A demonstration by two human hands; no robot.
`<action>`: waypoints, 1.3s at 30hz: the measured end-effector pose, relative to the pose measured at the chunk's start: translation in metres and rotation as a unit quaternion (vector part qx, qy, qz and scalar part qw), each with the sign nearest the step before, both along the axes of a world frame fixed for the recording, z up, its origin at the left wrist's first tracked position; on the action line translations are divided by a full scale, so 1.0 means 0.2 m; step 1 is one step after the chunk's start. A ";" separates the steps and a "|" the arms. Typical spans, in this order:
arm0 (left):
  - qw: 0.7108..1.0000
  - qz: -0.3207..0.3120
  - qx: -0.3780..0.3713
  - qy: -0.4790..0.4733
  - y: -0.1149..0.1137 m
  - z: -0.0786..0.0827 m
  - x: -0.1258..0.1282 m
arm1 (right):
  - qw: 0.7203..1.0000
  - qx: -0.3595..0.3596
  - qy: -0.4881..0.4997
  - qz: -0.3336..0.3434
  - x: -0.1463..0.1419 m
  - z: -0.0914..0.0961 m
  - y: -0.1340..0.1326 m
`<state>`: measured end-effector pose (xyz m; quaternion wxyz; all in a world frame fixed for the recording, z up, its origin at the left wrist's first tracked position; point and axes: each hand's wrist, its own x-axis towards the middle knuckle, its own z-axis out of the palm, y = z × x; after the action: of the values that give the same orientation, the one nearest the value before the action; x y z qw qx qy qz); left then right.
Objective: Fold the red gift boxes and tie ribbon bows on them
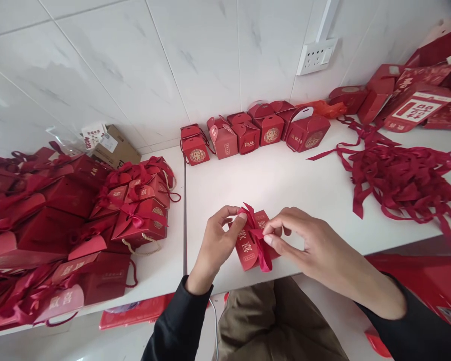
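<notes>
A small red gift box [247, 249] with pale printed characters lies near the front edge of the white table. Across its top runs a dark red ribbon [263, 254], gathered into a bow or loop at the middle. My left hand [224, 235] pinches the ribbon between thumb and forefinger at the box's upper left. On the other side, my right hand [296, 234] has thumb and forefinger closed on the ribbon near the knot. The far side of the box is partly covered by the ribbon and fingers.
Finished-looking red boxes with bows [143, 220] are piled at left, beside a cardboard carton [116, 148]. Several small red boxes [272, 130] line the tiled wall. A heap of loose ribbons [398, 173] lies at right, below larger red boxes [417, 108]. A socket [316, 56] is on the wall.
</notes>
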<state>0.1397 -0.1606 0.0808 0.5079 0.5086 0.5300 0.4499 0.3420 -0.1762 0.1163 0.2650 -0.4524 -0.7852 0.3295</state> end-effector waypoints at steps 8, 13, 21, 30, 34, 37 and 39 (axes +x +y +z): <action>0.995 0.040 -0.035 -0.083 -0.01 0.01 0.00 | 0.993 -0.097 0.037 -0.058 0.07 -0.07 -0.04; 0.998 -0.005 -0.053 -0.029 0.01 0.06 0.03 | 0.989 -0.125 0.050 -0.065 0.06 -0.10 -0.05; 0.988 0.083 -0.011 -0.130 0.05 0.02 0.04 | 0.984 -0.149 0.048 -0.084 0.10 -0.10 -0.09; 0.980 0.148 -0.002 -0.134 0.03 -0.01 -0.01 | 0.964 -0.056 0.109 -0.234 0.11 -0.18 -0.08; 0.985 0.141 0.028 -0.093 0.01 -0.02 0.00 | 0.969 0.074 0.079 -0.223 0.03 -0.15 -0.08; 0.992 0.107 0.029 -0.062 0.00 0.01 0.01 | 0.980 0.087 0.058 -0.170 -0.03 -0.13 -0.06; 0.996 0.071 0.018 -0.052 -0.01 0.02 0.01 | 0.982 0.095 0.048 -0.154 -0.06 -0.13 -0.04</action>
<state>0.1420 -0.1625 0.0856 0.4925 0.4542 0.5296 0.5202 0.3307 -0.1841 0.0894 0.3919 -0.5246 -0.7198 0.2304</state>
